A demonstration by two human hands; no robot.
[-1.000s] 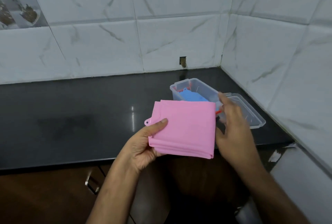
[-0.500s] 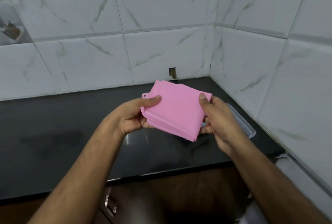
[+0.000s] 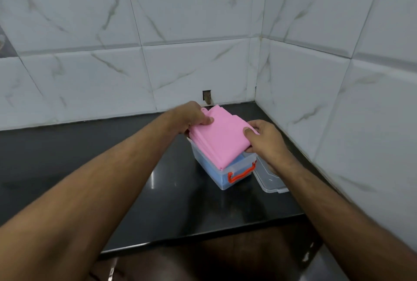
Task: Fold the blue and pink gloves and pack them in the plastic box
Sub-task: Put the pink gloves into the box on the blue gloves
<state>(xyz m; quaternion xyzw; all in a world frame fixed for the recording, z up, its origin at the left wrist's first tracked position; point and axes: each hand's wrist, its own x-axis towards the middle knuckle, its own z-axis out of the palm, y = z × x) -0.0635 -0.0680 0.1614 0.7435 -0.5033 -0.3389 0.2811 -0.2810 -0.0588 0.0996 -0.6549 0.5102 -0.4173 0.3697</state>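
Observation:
The folded pink glove (image 3: 222,138) lies tilted across the top of the clear plastic box (image 3: 222,181), which has an orange handle (image 3: 241,173) on its near end. My left hand (image 3: 191,116) grips the glove's far left corner. My right hand (image 3: 264,139) pinches its right edge. Blue glove material (image 3: 214,171) shows through the box wall under the pink one.
The clear lid (image 3: 269,179) lies on the black counter (image 3: 112,156) just right of the box, under my right wrist. White marble-tiled walls (image 3: 327,100) close the corner behind and to the right. A small hole (image 3: 207,95) sits in the back wall.
Both hands carried the folded pink glove forward from in front of me and lowered it onto the open box. The view has shifted toward the corner.

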